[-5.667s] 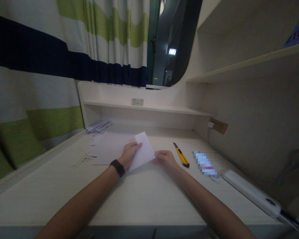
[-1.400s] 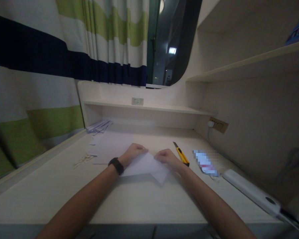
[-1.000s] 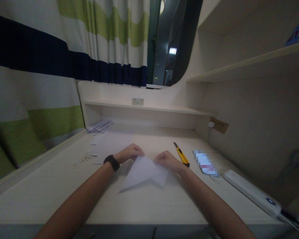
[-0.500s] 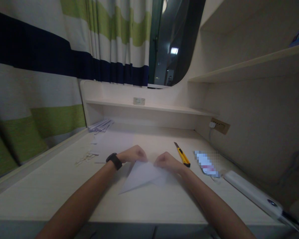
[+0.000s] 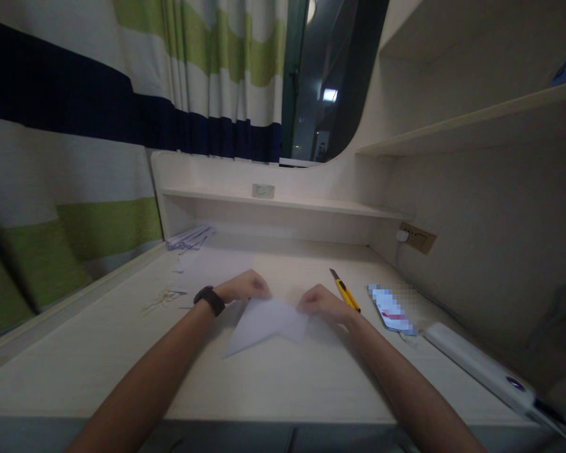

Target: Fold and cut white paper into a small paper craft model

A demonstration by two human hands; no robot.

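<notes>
A folded sheet of white paper [image 5: 266, 324] lies at the middle of the desk, with one long point reaching toward the lower left and a shorter flap at the right. My left hand [image 5: 246, 286], with a black watch on its wrist, pinches the paper's upper left edge. At the upper right edge, my right hand [image 5: 321, 302] grips the same paper between thumb and fingers. The fingertips of both hands are partly hidden. Just beyond my right hand rests a yellow utility knife [image 5: 345, 292], its blade pointing away.
White paper sheets [image 5: 217, 261] lie behind my left hand, near a stack of folded paper strips [image 5: 191, 238]. Loose thin scraps [image 5: 165, 299] sit at left. On the right are a phone [image 5: 390, 311] and a white power strip [image 5: 478, 365]. A shelf [image 5: 306, 206] spans the back.
My hands have moved apart along the paper's top edge, the left one going left and slightly up. The paper has shifted a little away, and its right flap now shows more.
</notes>
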